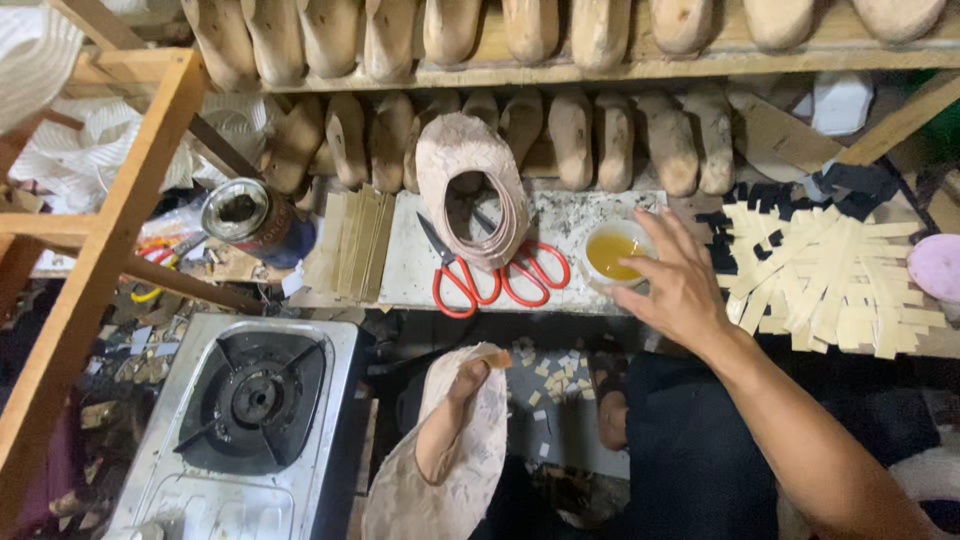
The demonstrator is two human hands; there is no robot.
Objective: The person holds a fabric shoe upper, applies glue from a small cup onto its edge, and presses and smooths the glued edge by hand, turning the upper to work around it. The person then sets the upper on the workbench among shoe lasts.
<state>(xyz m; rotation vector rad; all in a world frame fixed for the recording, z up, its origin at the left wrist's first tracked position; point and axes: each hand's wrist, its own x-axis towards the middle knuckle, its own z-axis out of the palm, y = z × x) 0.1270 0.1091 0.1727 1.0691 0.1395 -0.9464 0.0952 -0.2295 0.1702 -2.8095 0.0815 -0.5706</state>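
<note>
Resting nearest, the lace shoe upper [455, 450] is sitting on the left hand [468, 383], not yet glued; the right hand [678, 285], fingers spread and empty, is reaching over the glue bowl [612, 252].

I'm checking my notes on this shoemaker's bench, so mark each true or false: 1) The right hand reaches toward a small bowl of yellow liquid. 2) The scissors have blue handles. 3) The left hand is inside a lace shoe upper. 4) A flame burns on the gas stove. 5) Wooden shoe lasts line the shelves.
1) True: the right hand hovers at the small bowl of yellow liquid.
2) False: the scissors have red handles.
3) True: the left hand is tucked inside the lace upper.
4) False: the gas stove shows no flame.
5) True: wooden lasts fill the shelves.
</note>
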